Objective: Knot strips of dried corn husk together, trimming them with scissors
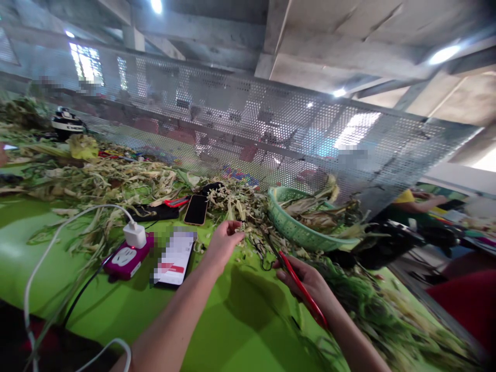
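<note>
My left hand (222,242) reaches over the green table (240,315) and pinches a bit of pale plant stem from the pile of husks (232,204). My right hand (308,281) is closed on red-handled scissors (300,287), whose blades point toward the left hand's fingertips. A green plastic basket (298,230) holding dried leaves sits just beyond the right hand.
A phone with a lit screen (174,258) lies next to a pink power strip (126,258) with a white charger (135,233). Another phone (196,209) lies farther back. A perforated metal screen (271,134) walls the table's far side. Green stems (387,320) heap at right.
</note>
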`<act>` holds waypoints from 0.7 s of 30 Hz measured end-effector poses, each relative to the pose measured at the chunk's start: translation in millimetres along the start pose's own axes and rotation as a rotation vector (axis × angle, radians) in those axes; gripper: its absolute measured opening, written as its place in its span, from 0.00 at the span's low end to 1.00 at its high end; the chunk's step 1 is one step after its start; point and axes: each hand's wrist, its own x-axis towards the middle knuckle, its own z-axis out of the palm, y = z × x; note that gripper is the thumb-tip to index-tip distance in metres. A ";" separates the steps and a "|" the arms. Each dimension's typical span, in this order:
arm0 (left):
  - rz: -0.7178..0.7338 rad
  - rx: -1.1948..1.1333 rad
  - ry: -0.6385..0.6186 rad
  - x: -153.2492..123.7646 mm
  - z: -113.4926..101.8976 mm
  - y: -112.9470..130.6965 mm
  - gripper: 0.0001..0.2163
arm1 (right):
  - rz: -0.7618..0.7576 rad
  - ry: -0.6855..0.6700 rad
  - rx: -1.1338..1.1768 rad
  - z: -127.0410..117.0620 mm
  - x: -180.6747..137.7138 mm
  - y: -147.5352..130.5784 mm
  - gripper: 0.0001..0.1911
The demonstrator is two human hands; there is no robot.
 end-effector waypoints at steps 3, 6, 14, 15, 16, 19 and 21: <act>-0.014 -0.006 0.025 0.5 0.2 1.8 0.11 | -0.023 0.028 -0.016 -1.5 -1.0 -0.9 0.24; -0.001 -0.057 0.008 1.2 -0.4 1.9 0.11 | -0.062 0.053 -0.058 -3.9 0.2 -0.6 0.24; 0.010 -0.129 -0.077 0.9 -1.8 -1.6 0.11 | -0.149 0.152 0.007 -5.8 -1.4 1.8 0.24; 0.001 -0.129 -0.068 1.1 -1.8 -2.0 0.12 | -0.152 0.182 0.049 -5.9 -2.5 1.6 0.25; -0.009 -0.130 -0.053 1.5 -1.7 -2.3 0.12 | -0.157 0.206 0.089 -6.3 -3.7 1.4 0.25; -0.024 -0.119 -0.028 2.8 -1.6 -2.8 0.11 | -0.169 0.232 0.151 -7.7 -6.0 0.6 0.27; -0.017 -0.089 -0.054 3.3 -1.9 -2.7 0.10 | -0.176 0.235 0.127 -8.3 -6.3 0.8 0.26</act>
